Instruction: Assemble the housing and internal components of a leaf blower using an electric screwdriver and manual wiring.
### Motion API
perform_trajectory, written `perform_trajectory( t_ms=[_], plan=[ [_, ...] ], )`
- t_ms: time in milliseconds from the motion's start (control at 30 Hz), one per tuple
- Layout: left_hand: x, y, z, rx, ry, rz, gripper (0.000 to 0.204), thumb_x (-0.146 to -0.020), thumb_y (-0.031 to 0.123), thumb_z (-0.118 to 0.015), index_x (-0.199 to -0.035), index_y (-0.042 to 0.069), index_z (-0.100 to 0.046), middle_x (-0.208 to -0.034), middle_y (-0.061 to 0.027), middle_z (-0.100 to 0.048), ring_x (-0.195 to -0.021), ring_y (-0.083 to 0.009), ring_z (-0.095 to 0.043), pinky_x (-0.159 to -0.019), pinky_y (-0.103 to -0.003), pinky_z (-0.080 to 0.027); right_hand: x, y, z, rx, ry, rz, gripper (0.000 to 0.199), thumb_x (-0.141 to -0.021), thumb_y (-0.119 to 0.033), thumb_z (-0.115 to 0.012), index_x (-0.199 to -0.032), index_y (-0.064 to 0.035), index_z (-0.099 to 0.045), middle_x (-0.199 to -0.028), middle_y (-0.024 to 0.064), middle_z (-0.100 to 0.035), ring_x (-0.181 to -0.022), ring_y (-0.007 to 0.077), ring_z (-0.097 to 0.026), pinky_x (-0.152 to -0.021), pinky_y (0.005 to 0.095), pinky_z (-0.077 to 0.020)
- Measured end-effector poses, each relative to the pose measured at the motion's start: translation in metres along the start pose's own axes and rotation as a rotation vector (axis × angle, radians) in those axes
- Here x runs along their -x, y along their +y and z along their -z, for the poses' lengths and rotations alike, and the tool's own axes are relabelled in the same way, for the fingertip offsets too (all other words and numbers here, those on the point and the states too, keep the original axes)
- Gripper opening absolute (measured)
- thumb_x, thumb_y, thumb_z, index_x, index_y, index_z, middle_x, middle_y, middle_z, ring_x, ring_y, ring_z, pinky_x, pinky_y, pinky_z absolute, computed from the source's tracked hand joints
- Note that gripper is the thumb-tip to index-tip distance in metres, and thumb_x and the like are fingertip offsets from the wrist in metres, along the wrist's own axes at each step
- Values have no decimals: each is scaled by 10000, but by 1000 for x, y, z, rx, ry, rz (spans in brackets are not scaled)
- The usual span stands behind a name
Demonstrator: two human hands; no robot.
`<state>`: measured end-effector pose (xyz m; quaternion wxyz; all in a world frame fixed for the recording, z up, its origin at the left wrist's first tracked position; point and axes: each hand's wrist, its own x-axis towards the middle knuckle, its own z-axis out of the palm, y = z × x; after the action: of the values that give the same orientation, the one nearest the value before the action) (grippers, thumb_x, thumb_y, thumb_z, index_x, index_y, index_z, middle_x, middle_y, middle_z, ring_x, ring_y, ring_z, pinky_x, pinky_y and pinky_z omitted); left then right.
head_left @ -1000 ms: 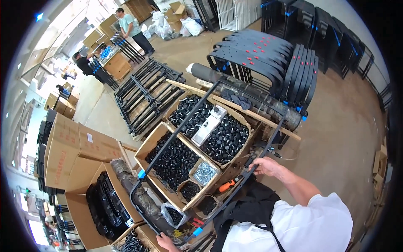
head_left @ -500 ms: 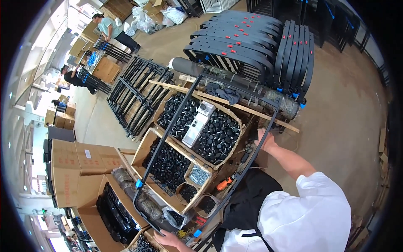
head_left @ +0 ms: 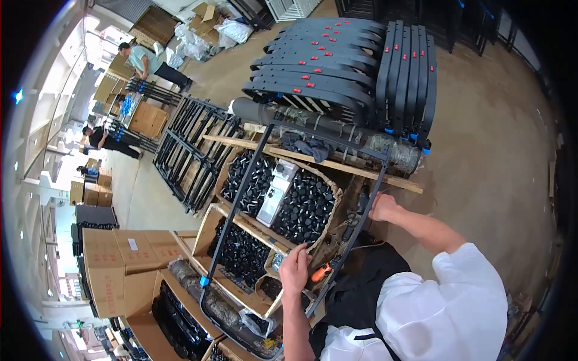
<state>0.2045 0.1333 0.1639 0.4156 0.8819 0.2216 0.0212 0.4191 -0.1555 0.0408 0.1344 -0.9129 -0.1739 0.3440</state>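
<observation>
A black rectangular metal tube frame (head_left: pixel 241 191) with rounded corners and blue pieces on it lies tilted across two wrapped rolls, over open boxes of hardware. At its right side bar, my right hand (head_left: pixel 385 207) is closed round the tube. My left hand (head_left: pixel 294 271) hovers above the small boxes inside the frame, its fingers bent together; whatever they may hold cannot be made out. Beneath it are a compartment of silver screws (head_left: pixel 277 262) and a small box of black parts (head_left: pixel 270 288). An orange-handled tool (head_left: pixel 321 272) lies just right of that hand.
Large boxes hold black round-headed bolts (head_left: pixel 307 201) and black fittings (head_left: pixel 244 256); a silver metal case (head_left: pixel 277 192) rests on the bolts. A wooden strip (head_left: pixel 349 165) crosses behind. Curved black frames (head_left: pixel 319 66) stand beyond. Cardboard cartons (head_left: pixel 126 259) are left. Two people work far left.
My left hand has left the frame's near-left corner and moved up and right over the hardware boxes. My right hand stays at the right bar. The whole view has shifted slightly.
</observation>
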Motion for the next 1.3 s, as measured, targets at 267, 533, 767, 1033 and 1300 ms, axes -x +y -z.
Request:
perform_trajectory(
  t_ms=[267,533,767,1033,1300],
  plan=[
    [-106,88,-70,350,-252,-59,311,-1078,209,-573,-1276,12,-711,-924,-88,-770,-836,-134,-706,-805,-295,-565,123,66,76,-16,-78,8,426,-898,-319,-666,-1106,52,-682,-1011,292,-725,-1031,456,-705,-886,537,-564],
    [-169,226,-146,575,-538,-438,359,-1113,293,-555,-1308,23,-689,-1103,-87,-761,-1051,-154,-683,-968,-313,-518,176,30,215,-138,202,33,438,-939,-387,-636,-1057,32,-686,-953,277,-735,-930,466,-715,-838,540,-570],
    [-169,273,-173,753,-683,-395,389,-1106,381,-570,-1212,24,-684,-1104,-20,-673,-1037,-114,-574,-939,-284,-468,147,-3,250,-83,304,65,387,-944,-317,-587,-999,52,-690,-924,278,-738,-903,459,-719,-844,554,-566],
    [-178,267,-186,833,-681,-282,267,-1072,295,-613,-1121,38,-667,-1018,4,-661,-955,-84,-558,-848,-268,-471,130,2,253,-35,212,49,438,-968,-352,-608,-1133,49,-669,-954,278,-744,-887,459,-717,-830,542,-570],
    [-179,258,-187,876,-656,-290,212,-1083,245,-586,-1126,57,-673,-1044,10,-658,-971,-82,-562,-868,-262,-466,124,-4,253,-36,209,74,477,-973,-359,-610,-1201,59,-634,-946,291,-737,-886,465,-714,-827,550,-564]
  ],
)
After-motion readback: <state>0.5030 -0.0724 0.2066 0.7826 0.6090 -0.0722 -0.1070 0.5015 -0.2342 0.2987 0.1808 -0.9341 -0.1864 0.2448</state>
